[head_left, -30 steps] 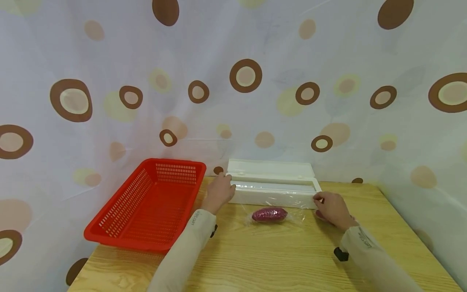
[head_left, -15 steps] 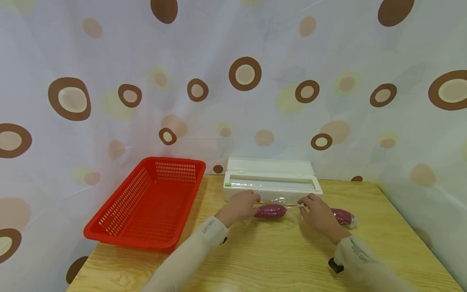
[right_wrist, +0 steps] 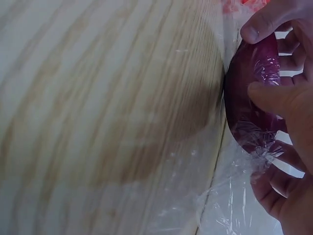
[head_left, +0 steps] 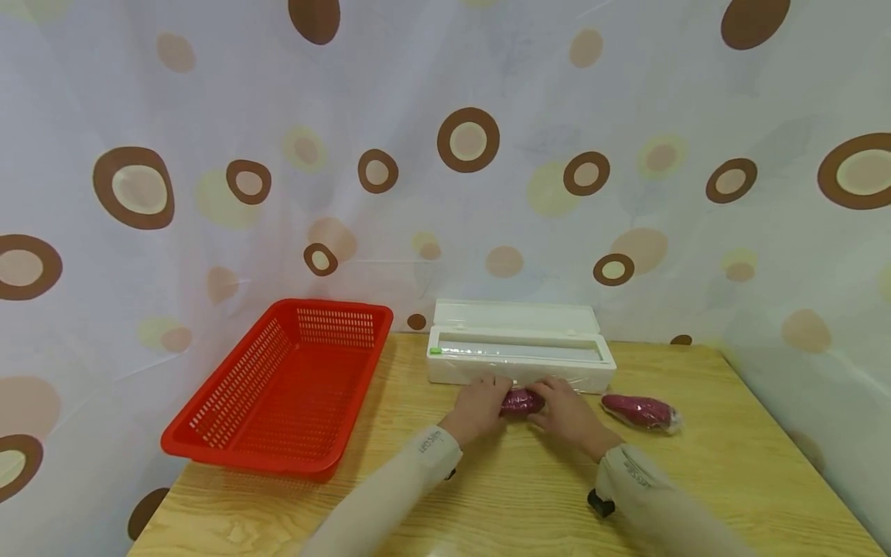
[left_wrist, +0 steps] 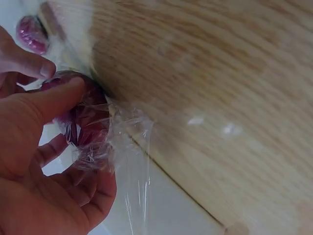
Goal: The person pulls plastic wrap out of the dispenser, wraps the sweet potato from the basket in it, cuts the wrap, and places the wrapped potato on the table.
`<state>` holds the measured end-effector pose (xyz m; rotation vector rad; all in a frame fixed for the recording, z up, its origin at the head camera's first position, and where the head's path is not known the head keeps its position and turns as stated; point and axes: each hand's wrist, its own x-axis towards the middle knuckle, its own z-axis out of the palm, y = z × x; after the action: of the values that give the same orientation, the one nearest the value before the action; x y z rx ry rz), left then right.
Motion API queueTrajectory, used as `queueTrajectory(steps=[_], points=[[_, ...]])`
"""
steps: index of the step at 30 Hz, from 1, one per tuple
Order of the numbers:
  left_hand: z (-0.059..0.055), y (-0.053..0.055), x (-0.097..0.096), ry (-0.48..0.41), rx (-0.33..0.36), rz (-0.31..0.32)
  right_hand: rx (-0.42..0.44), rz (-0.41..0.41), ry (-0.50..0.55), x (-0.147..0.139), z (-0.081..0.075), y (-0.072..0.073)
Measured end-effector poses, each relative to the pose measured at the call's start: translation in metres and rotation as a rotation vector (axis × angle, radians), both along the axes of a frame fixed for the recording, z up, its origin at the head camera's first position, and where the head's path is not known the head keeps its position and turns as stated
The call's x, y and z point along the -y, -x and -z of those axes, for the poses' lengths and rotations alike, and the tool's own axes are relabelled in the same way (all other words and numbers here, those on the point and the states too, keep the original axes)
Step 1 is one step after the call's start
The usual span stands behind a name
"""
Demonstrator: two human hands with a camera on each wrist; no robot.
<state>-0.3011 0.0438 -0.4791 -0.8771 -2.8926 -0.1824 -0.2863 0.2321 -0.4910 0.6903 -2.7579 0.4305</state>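
A purple sweet potato [head_left: 522,401] in clear cling film lies on the table just before the white cling film box [head_left: 452,374]. My left hand [head_left: 479,408] grips its left end and my right hand [head_left: 567,414] its right end. In the left wrist view, thumb and fingers curl round the sweet potato [left_wrist: 93,117], and bunched cling film [left_wrist: 134,125] sticks out at that end. The right wrist view has both thumbs on the near side of the sweet potato [right_wrist: 244,98]. Its underside is hidden.
Another wrapped sweet potato [head_left: 642,411] lies to the right of my right hand. A red plastic basket [head_left: 278,466] stands at the left of the wooden table [head_left: 501,503]. The box lid [head_left: 515,316] is raised, with a small green piece [head_left: 435,350] at its left end.
Both hands have moved inward from the box's two ends, drawing the film in, and now hold the middle sweet potato. The right-hand sweet potato has come fully into view.
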Motion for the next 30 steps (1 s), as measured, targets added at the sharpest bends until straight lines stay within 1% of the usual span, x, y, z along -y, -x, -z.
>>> queueTrajectory(steps=[2,6,9,13,15,18,21,26,30], points=[[0.002,0.001,-0.001,-0.016,-0.011,-0.009,0.013,0.021,0.005,0.002,0.000,0.001],[0.004,0.003,0.001,-0.047,0.006,-0.017,0.056,0.039,0.030,0.002,-0.001,0.001],[0.004,0.002,0.004,-0.065,0.043,-0.016,0.106,0.045,0.042,0.001,0.000,0.001],[0.000,-0.002,0.007,-0.101,0.119,-0.018,0.158,0.046,0.055,-0.001,0.002,0.000],[0.000,-0.004,0.008,-0.111,0.150,-0.019,0.168,0.037,0.065,-0.001,0.003,0.000],[0.001,-0.006,0.010,-0.099,0.174,-0.016,0.181,0.034,0.084,0.000,0.003,0.000],[0.003,-0.004,0.011,-0.102,0.199,-0.020,0.195,0.038,0.095,0.000,0.003,-0.001],[0.003,0.000,0.014,-0.131,0.229,-0.021,0.162,0.015,0.072,-0.001,0.003,-0.002],[0.000,0.000,0.017,-0.167,0.265,-0.025,0.146,-0.008,0.048,-0.002,0.003,-0.003]])
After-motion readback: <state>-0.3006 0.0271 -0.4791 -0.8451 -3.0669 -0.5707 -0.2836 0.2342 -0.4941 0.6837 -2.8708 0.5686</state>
